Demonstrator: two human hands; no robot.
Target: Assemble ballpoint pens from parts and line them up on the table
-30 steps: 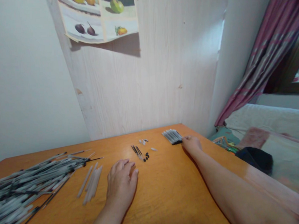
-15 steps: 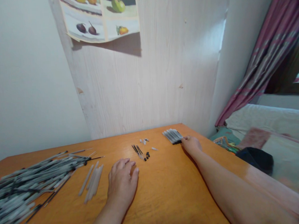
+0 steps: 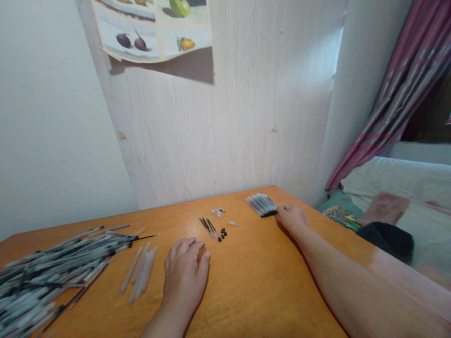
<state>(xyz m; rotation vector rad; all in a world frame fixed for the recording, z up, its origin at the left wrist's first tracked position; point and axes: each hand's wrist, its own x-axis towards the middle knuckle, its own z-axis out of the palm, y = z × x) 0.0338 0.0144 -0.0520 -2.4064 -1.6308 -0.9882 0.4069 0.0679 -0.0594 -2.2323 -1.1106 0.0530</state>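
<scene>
My left hand [image 3: 185, 269] rests on the wooden table with its fingers apart and nothing held. Just beyond it lie several dark pen refills [image 3: 208, 225] and several small black caps [image 3: 222, 235]. White plastic tips [image 3: 217, 213] are scattered behind these. To its left are several clear, empty pen barrels [image 3: 143, 271]. My right hand [image 3: 290, 218] is at the right end of a neat row of clear pens with black caps [image 3: 261, 205]. Its fingers are closed at the capped end of the outermost pen; the fingertips are partly hidden.
A large loose pile of pen parts [image 3: 57, 271] covers the table's left side. The table [image 3: 251, 299] meets a wall at the back, where a fruit picture [image 3: 153, 26] hangs. Beyond the right edge are a bed [image 3: 431, 198], a dark cloth item [image 3: 386, 241] and a curtain [image 3: 394, 79].
Almost nothing differs. The view has shifted very slightly; both hands stay in place, the left on the table and the right at the end of the pen row.
</scene>
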